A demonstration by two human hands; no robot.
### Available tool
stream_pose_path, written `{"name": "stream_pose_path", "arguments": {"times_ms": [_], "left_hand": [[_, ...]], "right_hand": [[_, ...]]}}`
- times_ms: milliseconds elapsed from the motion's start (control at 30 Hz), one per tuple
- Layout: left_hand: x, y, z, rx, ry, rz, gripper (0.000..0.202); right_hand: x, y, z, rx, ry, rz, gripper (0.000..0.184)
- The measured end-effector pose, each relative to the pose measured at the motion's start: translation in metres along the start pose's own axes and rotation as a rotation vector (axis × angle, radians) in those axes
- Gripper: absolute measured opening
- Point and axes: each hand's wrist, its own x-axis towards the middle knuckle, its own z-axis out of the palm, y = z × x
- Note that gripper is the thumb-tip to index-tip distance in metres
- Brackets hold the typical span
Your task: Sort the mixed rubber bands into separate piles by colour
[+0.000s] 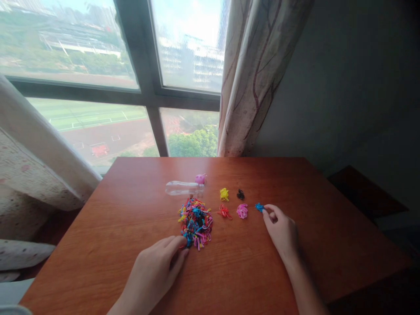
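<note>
A heap of mixed-colour elastic bands (197,221) lies on the wooden table. At its lower left edge, my left hand (160,258) has thumb and fingers closed around blue bands at the heap's rim. Off to the right, my right hand (280,227) pinches at a small blue pile of bands (259,207); whether a single band is between the fingertips is too small to tell. Between the hands sit separate piles of bands: yellow (224,194), black (240,194), red (225,212) and pink (242,211).
Behind the heap, a clear plastic bottle (182,188) lies on its side with a pink cap (200,179) beside it. The table (131,197) reaches back to a window (151,96) with curtains (252,74). A pale round rim (15,309) shows at the lower left corner.
</note>
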Motion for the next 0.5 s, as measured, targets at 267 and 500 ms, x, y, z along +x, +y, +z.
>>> {"name": "stream_pose_path", "arguments": {"times_ms": [267,500], "left_hand": [[0.0,-0.002,-0.004,-0.052,0.008,0.017,0.02],[-0.001,-0.006,-0.007,-0.033,0.021,-0.007,0.021]], "right_hand": [[-0.018,-0.039,-0.002,0.134,-0.043,-0.103,0.031],[-0.042,-0.083,0.008,0.245,-0.138,-0.205,0.022]]}}
